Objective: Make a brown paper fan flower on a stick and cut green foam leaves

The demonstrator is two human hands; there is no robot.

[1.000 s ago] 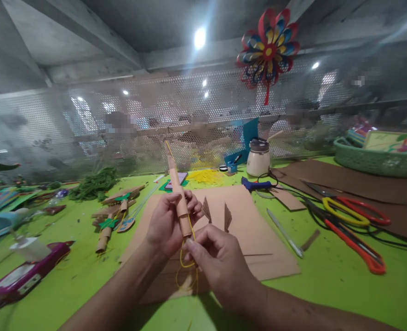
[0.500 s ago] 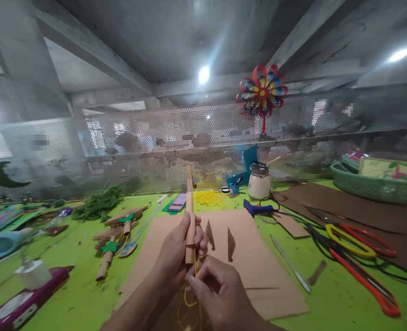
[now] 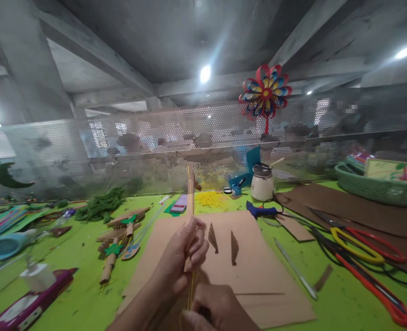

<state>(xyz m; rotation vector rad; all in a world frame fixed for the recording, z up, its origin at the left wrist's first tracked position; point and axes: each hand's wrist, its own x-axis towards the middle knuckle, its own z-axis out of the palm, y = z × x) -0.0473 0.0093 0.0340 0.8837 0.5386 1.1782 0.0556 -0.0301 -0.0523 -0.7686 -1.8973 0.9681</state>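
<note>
Probably partway: strung with yellow string (image 3: 191, 290), no knot visible; two pleated paper pieces (image 3: 235, 249) loose, nearer kraft sheet's (image 3: 260, 259) far edge. Gripping paper tube (image 3: 191, 197) in left hand (image 3: 183, 249), fingers curled shut around lower part, upper end jutting past fingertips toward table's (image 3: 268, 276) far edge. Apparently pinching string below tube in right hand (image 3: 219, 304), by sheet's near edge.

text: none legible | labels, brands: none legible | numbers, signs: none legible

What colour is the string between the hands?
Yellow; the string shows best in the head view, near the bottom.
</note>
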